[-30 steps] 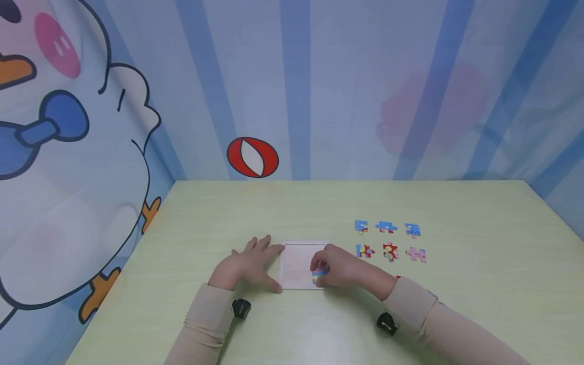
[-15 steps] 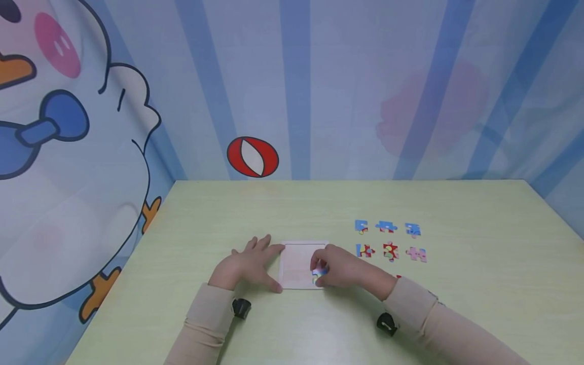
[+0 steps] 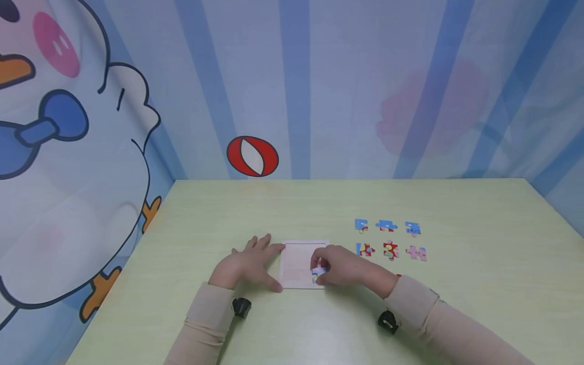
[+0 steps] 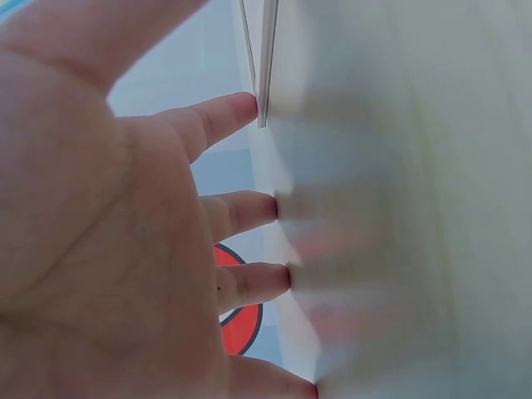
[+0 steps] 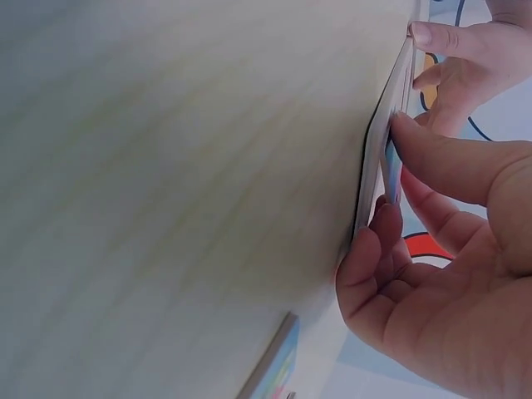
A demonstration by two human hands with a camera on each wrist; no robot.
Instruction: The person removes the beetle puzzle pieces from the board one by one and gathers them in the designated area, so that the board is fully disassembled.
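Note:
A pale square puzzle tray (image 3: 298,263) with a thin rim lies flat on the table. My left hand (image 3: 248,263) is spread out, its index fingertip and thumb touching the tray's left edge; in the left wrist view the fingertips (image 4: 245,106) rest straight against the tray edge and table. At the tray's lower right corner my right hand (image 3: 339,266) pinches a blue, multicoloured jigsaw piece (image 3: 318,275) between thumb and fingers. In the right wrist view the jigsaw piece shows edge-on, slightly tilted over the tray, partly hidden by the thumb.
Several loose jigsaw pieces (image 3: 387,226) lie in rows right of the tray. A red bit of another piece (image 3: 399,276) peeks out behind the right wrist. The pale table (image 3: 228,203) ends at a printed blue curtain (image 3: 337,101) at the back.
The jigsaw piece in my right hand has shifted and tilted slightly over the tray's lower right corner. My left hand has stayed in place.

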